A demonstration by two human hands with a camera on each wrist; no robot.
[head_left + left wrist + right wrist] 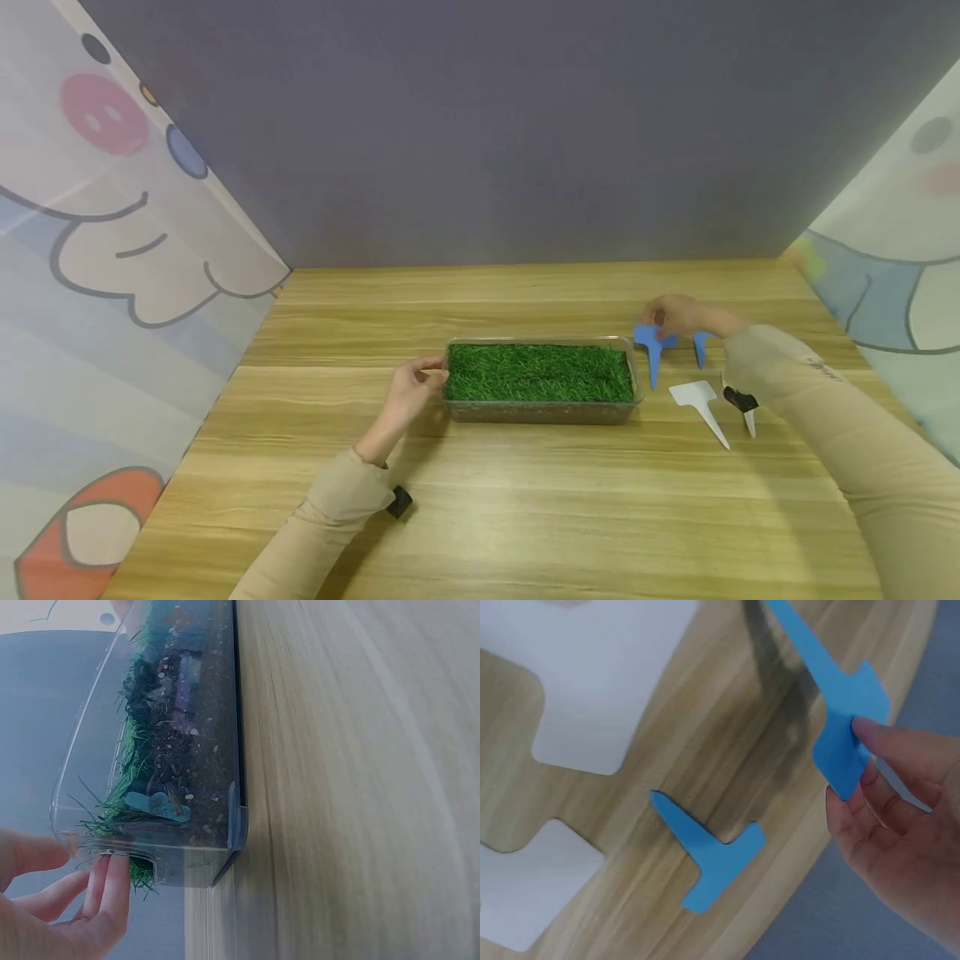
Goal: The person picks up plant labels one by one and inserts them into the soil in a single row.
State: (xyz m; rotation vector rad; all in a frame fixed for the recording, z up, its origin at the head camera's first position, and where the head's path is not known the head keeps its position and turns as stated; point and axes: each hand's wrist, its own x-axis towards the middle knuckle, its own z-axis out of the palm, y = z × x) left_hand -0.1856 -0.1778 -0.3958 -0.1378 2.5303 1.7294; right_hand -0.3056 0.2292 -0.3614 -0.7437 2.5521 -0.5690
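My right hand (pixel 681 315) pinches a blue T-shaped plant label (pixel 654 360) by its wide head, thumb on one face. In the right wrist view, this label (pixel 840 761) is raised off the table, its stem slanting away from the hand. A second blue label (pixel 718 864) lies flat below it. My left hand (pixel 407 393) grips the left end of a clear plastic planter box (pixel 540 412), thumb at the rim and fingers beneath the lip. Green grass-like turf (pixel 536 372) covers the top of the box; dark soil (pixel 202 750) shows through its side.
Two white T-shaped labels, one of them (pixel 699 395) in full view and the other (pixel 751 423) partly behind the right wrist strap, lie right of the box. The wooden table (pixel 525 500) meets a grey panel (pixel 510 142) at the back. Cartoon-printed sheets (pixel 97 375) flank both sides.
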